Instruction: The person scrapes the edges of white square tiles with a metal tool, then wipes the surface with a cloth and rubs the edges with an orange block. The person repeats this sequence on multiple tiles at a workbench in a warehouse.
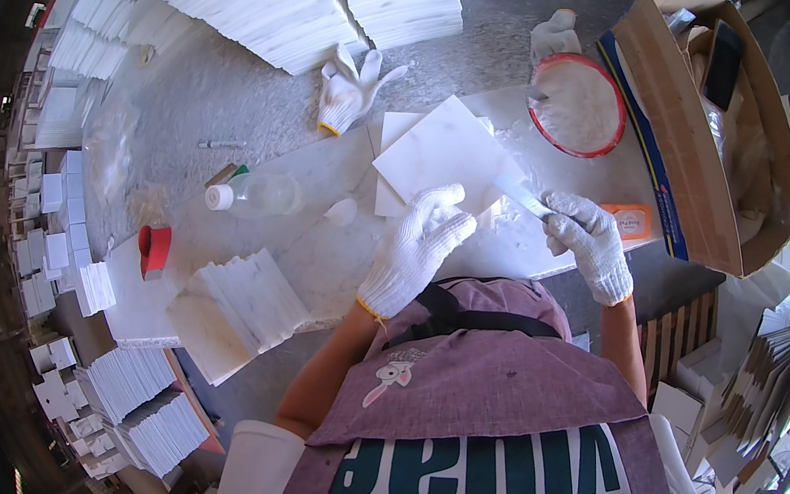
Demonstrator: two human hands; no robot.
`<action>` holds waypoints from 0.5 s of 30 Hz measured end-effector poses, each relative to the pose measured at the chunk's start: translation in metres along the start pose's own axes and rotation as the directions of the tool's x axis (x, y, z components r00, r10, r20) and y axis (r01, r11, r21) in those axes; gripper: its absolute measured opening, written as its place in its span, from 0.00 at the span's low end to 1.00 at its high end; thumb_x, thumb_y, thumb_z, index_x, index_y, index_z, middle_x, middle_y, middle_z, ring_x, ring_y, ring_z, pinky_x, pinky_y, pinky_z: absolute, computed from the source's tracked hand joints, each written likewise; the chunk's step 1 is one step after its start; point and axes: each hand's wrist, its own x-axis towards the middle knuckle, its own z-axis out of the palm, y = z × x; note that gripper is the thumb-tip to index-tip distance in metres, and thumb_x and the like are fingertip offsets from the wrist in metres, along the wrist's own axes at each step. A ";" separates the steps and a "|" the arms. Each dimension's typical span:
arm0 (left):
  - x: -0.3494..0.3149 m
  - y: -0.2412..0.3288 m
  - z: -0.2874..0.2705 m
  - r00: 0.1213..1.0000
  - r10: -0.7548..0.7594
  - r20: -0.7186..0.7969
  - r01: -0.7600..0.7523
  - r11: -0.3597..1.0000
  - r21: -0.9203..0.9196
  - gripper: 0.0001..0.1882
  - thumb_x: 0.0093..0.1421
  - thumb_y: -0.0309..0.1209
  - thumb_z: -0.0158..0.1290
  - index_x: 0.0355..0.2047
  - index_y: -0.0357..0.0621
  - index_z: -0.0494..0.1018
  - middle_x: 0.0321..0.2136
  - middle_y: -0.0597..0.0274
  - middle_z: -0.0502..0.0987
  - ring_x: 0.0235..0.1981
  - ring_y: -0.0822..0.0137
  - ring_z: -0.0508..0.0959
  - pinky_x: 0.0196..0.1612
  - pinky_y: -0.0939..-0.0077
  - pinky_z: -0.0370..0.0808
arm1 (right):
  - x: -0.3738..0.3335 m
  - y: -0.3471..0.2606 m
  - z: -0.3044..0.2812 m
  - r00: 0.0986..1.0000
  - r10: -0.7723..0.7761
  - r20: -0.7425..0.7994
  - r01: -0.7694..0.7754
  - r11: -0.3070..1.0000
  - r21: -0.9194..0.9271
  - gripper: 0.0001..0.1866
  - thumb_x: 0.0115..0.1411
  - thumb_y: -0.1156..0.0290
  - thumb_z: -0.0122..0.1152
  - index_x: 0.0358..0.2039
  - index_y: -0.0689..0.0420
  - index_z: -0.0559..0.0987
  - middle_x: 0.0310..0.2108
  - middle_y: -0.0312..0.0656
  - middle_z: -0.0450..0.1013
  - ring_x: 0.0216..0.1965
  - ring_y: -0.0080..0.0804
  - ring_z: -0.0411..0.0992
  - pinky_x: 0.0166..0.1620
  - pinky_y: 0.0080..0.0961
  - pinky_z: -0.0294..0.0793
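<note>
Both my hands wear white knit gloves. My left hand [422, 247] is open, fingers apart and slightly curled, close to the near edge of a white marble-look tile [442, 147]. That tile lies at an angle over another pale tile [388, 197]. In my right hand [588, 238] is a putty knife [520, 196], gripped by its handle with the blade pointing up and left toward the tile. White residue [502, 217] marks the table around the blade. Beyond the knife stands a round red-rimmed container [576, 107] with whitish material inside.
A cardboard box [704, 143] stands at the right, beside a small orange packet [630, 221]. Left are a clear bottle [267, 195], a red ring-shaped item [155, 251] and a row of stacked tiles [243, 304]. A loose glove [352, 87] lies before tall tile stacks [266, 12].
</note>
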 end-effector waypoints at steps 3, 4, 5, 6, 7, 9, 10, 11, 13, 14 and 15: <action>0.007 0.006 0.003 1.000 0.007 0.019 -0.006 1.000 -0.018 0.18 0.63 0.35 0.56 0.49 0.37 0.72 0.32 0.61 0.79 0.32 0.74 0.75 0.39 0.78 0.74 | -0.002 0.002 0.000 0.999 0.001 0.043 0.000 1.000 -0.024 0.16 0.61 0.74 0.61 0.49 0.64 0.77 0.30 0.38 0.77 0.26 0.19 0.71 0.32 0.17 0.72; 0.010 0.009 0.003 1.000 0.004 0.030 -0.004 1.000 -0.004 0.17 0.64 0.36 0.55 0.48 0.37 0.73 0.32 0.62 0.79 0.32 0.74 0.76 0.39 0.78 0.74 | -0.003 0.000 0.001 0.998 0.008 0.060 -0.005 0.998 -0.058 0.16 0.61 0.75 0.61 0.50 0.65 0.77 0.30 0.37 0.77 0.26 0.18 0.70 0.32 0.17 0.72; 0.013 0.012 0.002 0.993 -0.061 0.098 0.066 0.996 -0.057 0.16 0.64 0.36 0.55 0.46 0.37 0.73 0.32 0.62 0.79 0.32 0.74 0.76 0.38 0.77 0.74 | -0.004 -0.001 0.002 0.997 0.016 0.078 -0.009 0.996 -0.093 0.16 0.61 0.75 0.60 0.50 0.65 0.77 0.30 0.37 0.76 0.26 0.17 0.70 0.32 0.17 0.72; 0.016 0.016 0.002 0.978 -0.120 0.169 0.139 0.985 -0.105 0.15 0.65 0.36 0.54 0.44 0.36 0.74 0.31 0.62 0.79 0.32 0.73 0.76 0.37 0.76 0.74 | -0.005 -0.003 0.003 0.996 0.018 0.086 -0.010 0.995 -0.100 0.17 0.61 0.75 0.60 0.50 0.65 0.77 0.30 0.37 0.76 0.26 0.17 0.70 0.32 0.17 0.72; 0.018 0.018 0.002 0.955 -0.174 0.241 0.213 0.966 -0.147 0.15 0.65 0.37 0.53 0.42 0.36 0.74 0.31 0.63 0.79 0.31 0.73 0.77 0.36 0.75 0.74 | -0.007 -0.006 0.005 0.995 0.020 0.095 -0.010 0.994 -0.107 0.17 0.61 0.75 0.60 0.50 0.65 0.77 0.30 0.37 0.76 0.26 0.18 0.70 0.33 0.17 0.72; 0.017 0.022 0.003 0.961 -0.169 0.220 0.175 0.985 -0.006 0.14 0.65 0.37 0.53 0.39 0.37 0.75 0.29 0.61 0.80 0.29 0.68 0.78 0.34 0.72 0.74 | -0.009 -0.009 0.007 0.995 0.022 0.097 -0.009 0.991 -0.135 0.17 0.60 0.76 0.61 0.50 0.65 0.77 0.30 0.36 0.77 0.27 0.18 0.70 0.34 0.17 0.72; 0.016 0.024 0.003 0.963 -0.165 0.212 0.155 0.986 0.065 0.13 0.65 0.38 0.53 0.38 0.38 0.75 0.29 0.60 0.80 0.28 0.65 0.79 0.33 0.71 0.74 | -0.010 -0.010 0.008 0.996 0.022 0.091 -0.008 0.988 -0.154 0.18 0.60 0.76 0.61 0.51 0.65 0.77 0.31 0.36 0.77 0.28 0.19 0.70 0.35 0.18 0.72; 0.014 0.027 0.004 0.977 -0.092 0.191 0.055 0.980 0.190 0.12 0.65 0.37 0.53 0.38 0.38 0.75 0.27 0.59 0.79 0.27 0.66 0.78 0.32 0.72 0.74 | -0.010 -0.010 0.009 0.996 0.022 0.084 -0.007 0.985 -0.174 0.19 0.59 0.76 0.61 0.51 0.65 0.77 0.31 0.36 0.77 0.29 0.20 0.71 0.35 0.19 0.73; 0.010 0.031 0.007 0.981 0.062 0.181 -0.136 0.893 0.430 0.11 0.64 0.35 0.53 0.37 0.40 0.75 0.25 0.59 0.77 0.25 0.68 0.77 0.30 0.74 0.73 | -0.010 -0.009 0.009 0.990 0.008 0.144 0.031 0.965 -0.261 0.18 0.58 0.75 0.62 0.50 0.64 0.78 0.32 0.37 0.77 0.30 0.22 0.71 0.36 0.21 0.73; 0.011 0.030 0.006 0.970 0.125 0.206 -0.212 0.852 0.480 0.10 0.64 0.35 0.54 0.37 0.41 0.75 0.25 0.56 0.77 0.25 0.64 0.78 0.30 0.71 0.73 | -0.011 -0.008 0.009 0.985 0.003 0.174 0.051 0.952 -0.303 0.18 0.57 0.75 0.62 0.49 0.64 0.78 0.33 0.38 0.77 0.31 0.23 0.71 0.37 0.22 0.73; 0.011 0.027 0.005 0.954 0.187 0.234 -0.286 0.802 0.524 0.10 0.63 0.36 0.54 0.36 0.41 0.75 0.25 0.54 0.77 0.26 0.60 0.78 0.30 0.69 0.73 | -0.012 -0.008 0.008 0.984 0.025 0.179 0.042 0.932 -0.360 0.17 0.57 0.75 0.62 0.48 0.64 0.79 0.33 0.39 0.77 0.31 0.24 0.72 0.37 0.22 0.73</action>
